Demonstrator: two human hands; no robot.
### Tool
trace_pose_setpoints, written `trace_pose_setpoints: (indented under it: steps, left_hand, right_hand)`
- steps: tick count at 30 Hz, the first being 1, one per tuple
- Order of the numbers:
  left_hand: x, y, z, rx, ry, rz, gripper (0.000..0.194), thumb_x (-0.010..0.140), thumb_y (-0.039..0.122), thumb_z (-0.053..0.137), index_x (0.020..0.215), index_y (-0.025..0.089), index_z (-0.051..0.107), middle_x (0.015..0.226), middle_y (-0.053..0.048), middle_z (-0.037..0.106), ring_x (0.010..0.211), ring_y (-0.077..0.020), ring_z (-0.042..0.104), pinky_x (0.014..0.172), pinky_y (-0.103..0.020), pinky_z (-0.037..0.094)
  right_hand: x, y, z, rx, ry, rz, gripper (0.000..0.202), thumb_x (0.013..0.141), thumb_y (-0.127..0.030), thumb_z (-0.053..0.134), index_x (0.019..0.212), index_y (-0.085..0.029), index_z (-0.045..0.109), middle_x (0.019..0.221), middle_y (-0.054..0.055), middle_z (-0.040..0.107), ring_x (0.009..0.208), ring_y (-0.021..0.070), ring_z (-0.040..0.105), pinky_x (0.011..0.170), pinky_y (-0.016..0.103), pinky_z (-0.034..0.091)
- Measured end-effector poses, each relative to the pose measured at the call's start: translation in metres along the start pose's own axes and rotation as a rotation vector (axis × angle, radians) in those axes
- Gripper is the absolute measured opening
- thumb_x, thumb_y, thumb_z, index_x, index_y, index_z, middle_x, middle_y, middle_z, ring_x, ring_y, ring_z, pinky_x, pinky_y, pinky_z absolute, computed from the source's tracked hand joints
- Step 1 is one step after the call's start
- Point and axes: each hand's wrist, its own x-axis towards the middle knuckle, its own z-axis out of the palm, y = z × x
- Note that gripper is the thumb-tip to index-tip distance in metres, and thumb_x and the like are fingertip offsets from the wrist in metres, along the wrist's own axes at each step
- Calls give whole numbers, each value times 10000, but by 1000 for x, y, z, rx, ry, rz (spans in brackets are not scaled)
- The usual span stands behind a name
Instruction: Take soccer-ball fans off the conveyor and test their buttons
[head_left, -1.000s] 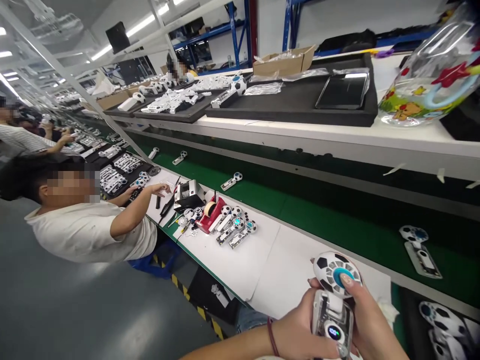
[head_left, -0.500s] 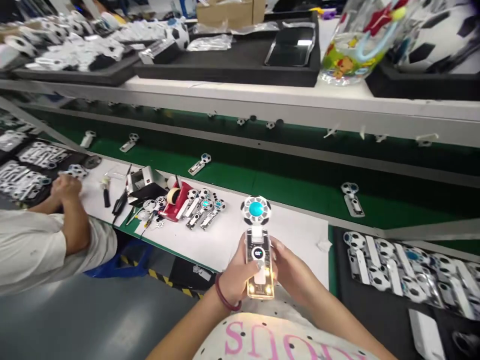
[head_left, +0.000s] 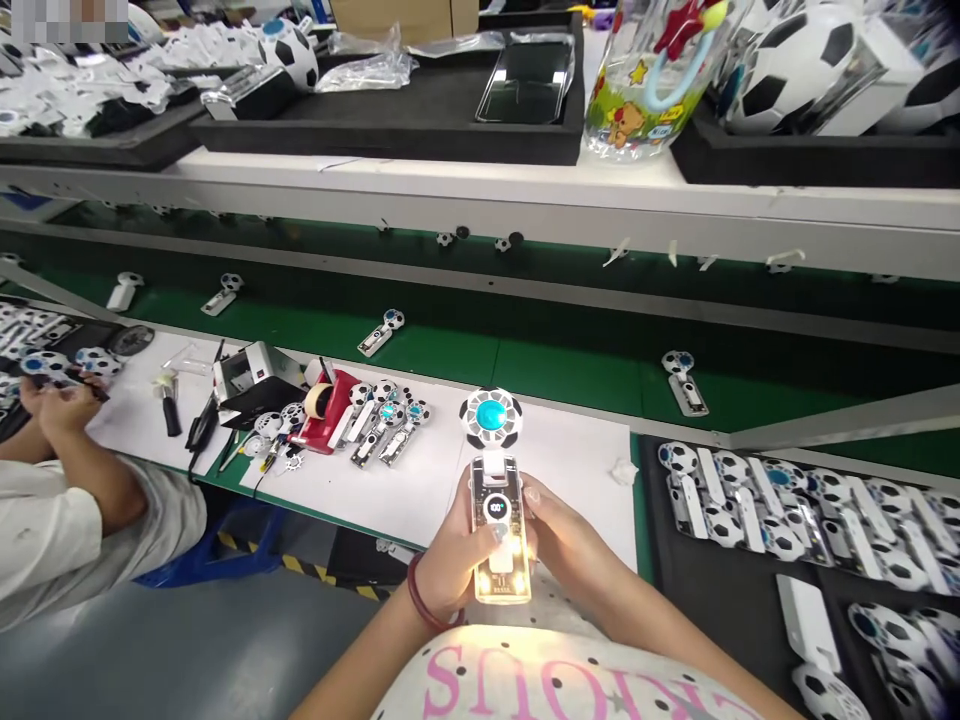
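Both my hands hold a handheld fan (head_left: 496,500) upright over the near edge of the white bench mat (head_left: 570,470). Its head has a football pattern with a turquoise centre, and its clear handle glows yellow with a small lit display. My left hand (head_left: 454,560) grips the handle from the left, thumb on its front. My right hand (head_left: 566,545) wraps the handle from the right.
A black tray (head_left: 750,600) of several similar fans lies to the right. More fans (head_left: 382,425), a red tape dispenser (head_left: 326,405) and tools lie left on the mat. Single fans (head_left: 682,380) ride the green conveyor (head_left: 525,365). A co-worker's arms (head_left: 75,450) work at far left.
The view swung right and down from the co-worker toward my bench. The fan went from tilted low right to upright at centre, its handle now glowing. My right fingertip left the fan's head.
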Motion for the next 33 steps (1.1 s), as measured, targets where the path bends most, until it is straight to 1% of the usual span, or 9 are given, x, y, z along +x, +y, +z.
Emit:
trace_pose_setpoints:
  steps: [3, 5, 8, 13, 16, 20, 23, 28, 33]
  left_hand:
    - [2, 2, 1, 31, 51, -20, 445, 715, 308, 647, 1016, 225, 330, 671, 33, 564, 516, -127, 571, 454, -229, 442]
    - [3, 1, 2, 24, 85, -53, 450, 704, 289, 656, 1017, 229, 337, 702, 30, 565, 526, -122, 567, 480, -243, 455]
    - [5, -1, 0, -20, 85, -74, 468, 704, 288, 655, 1034, 238, 327, 700, 32, 563, 531, -120, 565, 487, -237, 447]
    - [7, -3, -3, -80, 29, -87, 422, 719, 289, 631, 1019, 240, 339, 691, 23, 569, 539, -130, 574, 462, -221, 441]
    - [8, -1, -3, -107, 28, -78, 430, 709, 286, 641, 1020, 237, 348, 749, 15, 575, 617, -142, 602, 534, -249, 469]
    - [8, 1, -2, -97, 19, -103, 496, 680, 311, 669, 1039, 236, 335, 841, -10, 582, 715, -179, 619, 586, -284, 487]
    - [8, 0, -3, -63, -6, -116, 565, 668, 300, 691, 1070, 247, 298, 830, -12, 591, 694, -180, 627, 553, -260, 479]
    - [7, -4, -2, -18, -72, -109, 627, 687, 300, 685, 1133, 261, 247, 780, -9, 598, 645, -173, 627, 492, -216, 452]
    - [2, -9, 0, -5, -113, -142, 652, 693, 317, 681, 1155, 272, 223, 779, -11, 599, 629, -167, 622, 490, -216, 441]
  right_hand:
    - [-1, 0, -2, 3, 22, 1, 312, 829, -400, 484, 1071, -213, 543, 812, 19, 571, 675, 142, 499, 696, 280, 406]
    - [-2, 1, -4, 1, 33, 3, 308, 826, -397, 492, 1065, -212, 552, 830, 23, 567, 728, 152, 503, 735, 290, 402]
    - [-2, 3, -8, -21, 41, 30, 315, 840, -401, 471, 1066, -195, 547, 625, -19, 496, 580, 120, 452, 584, 237, 388]
    - [-1, -1, -8, -60, 38, 25, 314, 845, -401, 461, 1054, -179, 535, 649, -6, 523, 564, 112, 458, 532, 220, 383]
    - [0, -3, -6, -15, 28, 55, 324, 839, -408, 467, 1066, -184, 524, 534, -42, 446, 491, 103, 425, 473, 204, 373]
    - [0, -1, -7, 36, 40, 51, 316, 832, -416, 479, 1036, -182, 534, 524, -53, 419, 472, 91, 425, 458, 194, 383]
    - [-2, -1, -10, 22, 48, 42, 347, 837, -415, 473, 1102, -193, 499, 520, -59, 417, 472, 88, 433, 464, 190, 396]
    - [-3, -4, -13, -52, 84, 3, 463, 840, -419, 457, 1255, -242, 351, 574, -40, 511, 440, 98, 464, 419, 201, 416]
    - [-7, -1, -13, -14, 60, 42, 453, 818, -443, 473, 1198, -199, 429, 465, -47, 508, 319, 94, 424, 313, 188, 365]
